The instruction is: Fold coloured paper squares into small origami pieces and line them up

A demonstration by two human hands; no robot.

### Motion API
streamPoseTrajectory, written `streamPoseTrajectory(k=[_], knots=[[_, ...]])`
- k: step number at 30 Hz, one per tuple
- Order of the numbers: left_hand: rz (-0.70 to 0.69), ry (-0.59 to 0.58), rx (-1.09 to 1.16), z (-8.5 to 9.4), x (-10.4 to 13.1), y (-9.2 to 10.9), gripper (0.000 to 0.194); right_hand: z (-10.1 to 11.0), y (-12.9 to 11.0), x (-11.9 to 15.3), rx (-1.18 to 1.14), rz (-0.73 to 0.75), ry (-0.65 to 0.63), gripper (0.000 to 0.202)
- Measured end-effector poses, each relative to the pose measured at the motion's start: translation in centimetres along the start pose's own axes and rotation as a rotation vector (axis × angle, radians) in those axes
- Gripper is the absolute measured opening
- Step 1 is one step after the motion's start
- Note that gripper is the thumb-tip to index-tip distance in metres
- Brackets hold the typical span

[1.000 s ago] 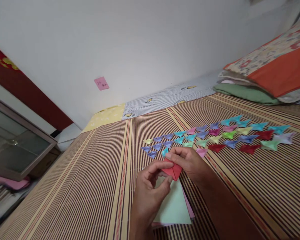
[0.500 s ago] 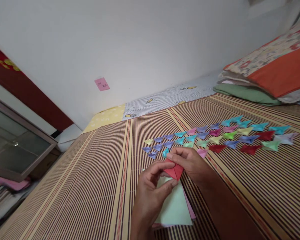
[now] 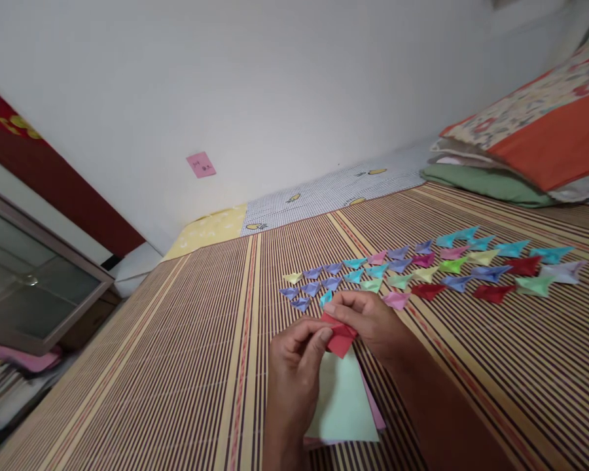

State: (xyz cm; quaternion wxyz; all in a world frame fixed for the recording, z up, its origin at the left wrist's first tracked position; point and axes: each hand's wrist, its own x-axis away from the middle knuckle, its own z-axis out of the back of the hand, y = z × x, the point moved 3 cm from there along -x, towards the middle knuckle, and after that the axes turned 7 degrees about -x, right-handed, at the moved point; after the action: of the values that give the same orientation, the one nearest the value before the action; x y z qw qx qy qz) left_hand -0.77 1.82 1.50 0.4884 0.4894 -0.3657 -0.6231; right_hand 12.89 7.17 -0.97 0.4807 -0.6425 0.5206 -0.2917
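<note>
A small folded red paper is held between both hands, above a stack of pale green and pink sheets. My left hand pinches its left side, the thumb lying on top. At its upper right edge, my right hand grips the paper between thumb and fingers. Just beyond my fingers, rows of small folded paper pieces in many colours lie on the striped mat, among them a cyan one and a pink one.
Folded bedding with an orange and floral cover lies at the far right. A white wall with a pink note rises behind the mat. On the left stands a glass-fronted cabinet.
My left thumb has moved up from the lower corner of the red paper onto its face. The paper's near part has changed shape. My right hand has barely moved.
</note>
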Motion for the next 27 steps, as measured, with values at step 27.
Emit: streamPoseTrajectory(k=[27], knots=[[0.056, 0.287, 0.250, 0.7, -0.4, -2.0, 0.023, -1.3, -2.1, 1.2, 0.481, 0.385, 0.064, 0.011]])
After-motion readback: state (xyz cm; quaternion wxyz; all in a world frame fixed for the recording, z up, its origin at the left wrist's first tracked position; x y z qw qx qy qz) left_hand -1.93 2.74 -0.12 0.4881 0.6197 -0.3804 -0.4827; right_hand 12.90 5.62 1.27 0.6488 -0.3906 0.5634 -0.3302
